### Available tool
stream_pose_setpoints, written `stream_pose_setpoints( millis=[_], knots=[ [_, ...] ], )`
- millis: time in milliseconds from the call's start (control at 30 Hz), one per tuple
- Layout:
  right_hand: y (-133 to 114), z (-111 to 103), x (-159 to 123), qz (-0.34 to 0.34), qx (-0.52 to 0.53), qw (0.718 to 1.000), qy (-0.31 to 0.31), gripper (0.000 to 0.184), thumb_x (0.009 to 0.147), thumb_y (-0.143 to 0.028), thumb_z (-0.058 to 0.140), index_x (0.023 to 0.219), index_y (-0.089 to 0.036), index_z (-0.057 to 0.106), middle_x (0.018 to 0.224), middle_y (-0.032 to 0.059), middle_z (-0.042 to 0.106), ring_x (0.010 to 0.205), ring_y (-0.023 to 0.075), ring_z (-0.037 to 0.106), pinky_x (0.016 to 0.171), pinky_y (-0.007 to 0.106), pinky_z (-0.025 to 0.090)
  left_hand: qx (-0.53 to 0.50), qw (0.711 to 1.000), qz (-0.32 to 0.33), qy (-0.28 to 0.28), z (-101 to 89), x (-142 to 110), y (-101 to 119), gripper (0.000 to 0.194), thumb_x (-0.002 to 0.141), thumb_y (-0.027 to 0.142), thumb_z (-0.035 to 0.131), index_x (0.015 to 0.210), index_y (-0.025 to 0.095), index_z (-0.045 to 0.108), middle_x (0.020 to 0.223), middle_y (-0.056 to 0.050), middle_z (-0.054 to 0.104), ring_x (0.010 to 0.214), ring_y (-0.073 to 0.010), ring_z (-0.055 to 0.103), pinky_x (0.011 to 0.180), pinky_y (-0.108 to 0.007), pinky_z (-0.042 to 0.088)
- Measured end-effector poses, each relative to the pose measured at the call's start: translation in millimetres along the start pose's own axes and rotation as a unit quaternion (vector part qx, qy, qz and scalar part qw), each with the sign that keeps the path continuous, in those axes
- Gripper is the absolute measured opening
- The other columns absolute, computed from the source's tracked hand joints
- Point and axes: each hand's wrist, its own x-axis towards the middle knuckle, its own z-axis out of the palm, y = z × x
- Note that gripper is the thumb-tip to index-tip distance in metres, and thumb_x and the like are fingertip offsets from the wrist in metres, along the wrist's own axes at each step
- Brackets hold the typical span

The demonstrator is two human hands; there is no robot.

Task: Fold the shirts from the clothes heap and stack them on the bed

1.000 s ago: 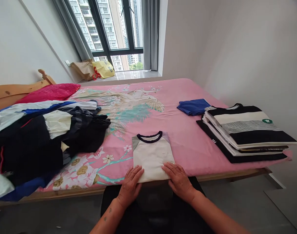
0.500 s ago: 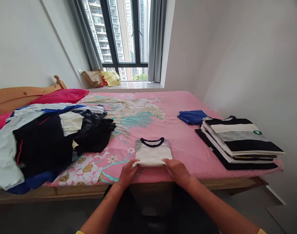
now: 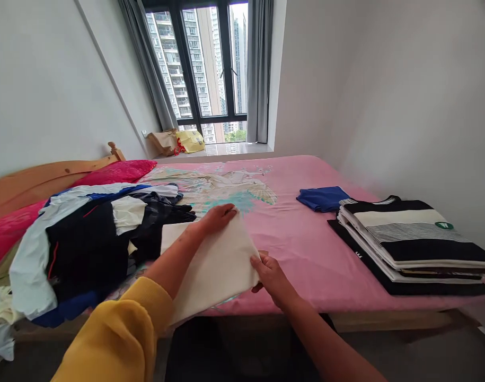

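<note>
A folded cream-white shirt [image 3: 222, 265] is raised at an angle over the near edge of the bed, its plain side toward me. My left hand [image 3: 217, 218] reaches across it and is closed on its far top corner. The near right corner is pinched between the thumb and fingers of my right hand [image 3: 267, 273]. The dark neckband and grey sleeves of the shirt are hidden from view.
On the left lies a loose heap of clothes [image 3: 87, 239], by a red pillow [image 3: 118, 171]. A stack of folded shirts [image 3: 409, 233] and a folded blue garment [image 3: 322, 198] sit on the right of the pink bed sheet [image 3: 290, 239]. Bags [image 3: 190, 141] rest on the windowsill.
The shirt has come up off the bed and turned, so its neckband no longer shows. My left hand has moved from its lower edge to the far corner; the view has tilted slightly.
</note>
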Motion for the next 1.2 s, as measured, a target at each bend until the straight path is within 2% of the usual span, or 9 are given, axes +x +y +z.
stream_pose_setpoints(
  millis=[200,333,467,567,700,800,900,1033,1200],
  knots=[
    [88,-74,-5,0.075,-0.104,0.983,0.129,0.037,0.080,-0.045,0.042,0.095,-0.016,0.060,0.069,0.0034,0.061,0.057,0.0164,0.057,0.045,0.027,0.049,-0.029,1.000,0.002,-0.011,141.7,22,13,0.024,0.083,0.027,0.048,0.101,0.022,0.063,0.101,-0.005,0.066,0.092,-0.0169,0.059,0.086,-0.030,0.044],
    [101,-113,-23,0.070,-0.254,0.950,0.166,0.037,0.083,-0.040,0.038,0.103,-0.018,0.060,0.082,0.0060,0.066,0.066,0.0202,0.063,0.061,0.034,0.053,-0.038,0.999,-0.003,0.005,182.8,-14,22,0.032,0.085,0.026,0.047,0.116,0.021,0.056,0.123,-0.009,0.057,0.117,-0.0207,0.050,0.100,-0.040,0.037],
    [78,-110,-20,-0.091,-0.381,0.897,0.208,0.031,0.088,-0.035,0.034,0.102,-0.022,0.060,0.105,0.0069,0.063,0.100,0.0207,0.059,0.088,0.037,0.047,0.044,0.999,0.006,0.014,179.4,-77,10,0.036,0.088,0.025,0.042,0.123,0.026,0.051,0.136,-0.008,0.047,0.131,-0.0222,0.035,0.108,-0.052,0.023],
    [71,-86,4,-0.185,-0.437,0.865,0.164,0.035,0.091,-0.030,0.031,0.116,-0.020,0.054,0.121,0.0086,0.056,0.117,0.0191,0.049,0.100,0.037,0.040,0.124,0.991,-0.041,0.007,170.7,-127,-11,0.045,0.086,0.030,0.047,0.130,0.026,0.045,0.143,-0.010,0.038,0.135,-0.0270,0.027,0.107,-0.059,0.015],
    [92,-55,33,-0.177,-0.562,0.805,0.062,0.044,0.088,-0.027,0.039,0.130,-0.015,0.045,0.139,0.0102,0.041,0.132,0.0241,0.030,0.109,0.047,0.024,0.134,0.976,-0.163,0.048,160.7,-190,-45,0.050,0.085,0.037,0.048,0.132,0.020,0.043,0.142,-0.014,0.038,0.133,-0.0303,0.030,0.106,-0.059,0.021],
    [106,-41,36,-0.135,-0.611,0.778,0.047,0.044,0.087,-0.024,0.042,0.130,-0.015,0.046,0.140,0.0105,0.040,0.132,0.0264,0.030,0.109,0.052,0.017,0.071,0.978,-0.175,0.093,150.8,-227,-57,0.049,0.086,0.036,0.046,0.131,0.018,0.042,0.137,-0.013,0.045,0.130,-0.0257,0.036,0.108,-0.050,0.027],
    [100,-22,24,-0.179,-0.598,0.780,0.046,0.044,0.086,-0.024,0.044,0.129,-0.014,0.046,0.137,0.0112,0.044,0.131,0.0254,0.031,0.110,0.051,0.015,0.009,0.984,-0.148,0.103,142.1,-250,-50,0.054,0.082,0.033,0.053,0.133,0.022,0.039,0.136,-0.010,0.045,0.130,-0.0246,0.036,0.109,-0.049,0.026],
    [93,20,3,-0.288,-0.518,0.802,-0.069,0.043,0.080,-0.020,0.050,0.124,-0.017,0.049,0.132,0.0082,0.047,0.128,0.0212,0.034,0.107,0.039,0.028,-0.053,0.979,-0.147,0.131,138.8,-261,-36,0.050,0.076,0.015,0.050,0.125,0.023,0.045,0.133,-0.008,0.047,0.129,-0.0238,0.036,0.110,-0.049,0.025],
    [114,59,-4,-0.279,-0.494,0.821,-0.073,0.031,0.075,-0.016,0.057,0.105,-0.020,0.056,0.112,0.0072,0.057,0.108,0.0226,0.048,0.096,0.038,0.037,-0.138,0.951,-0.218,0.171,136.0,-268,-37,0.046,0.075,0.011,0.046,0.119,0.021,0.049,0.123,-0.007,0.056,0.117,-0.0192,0.049,0.103,-0.040,0.037]
  ],
)
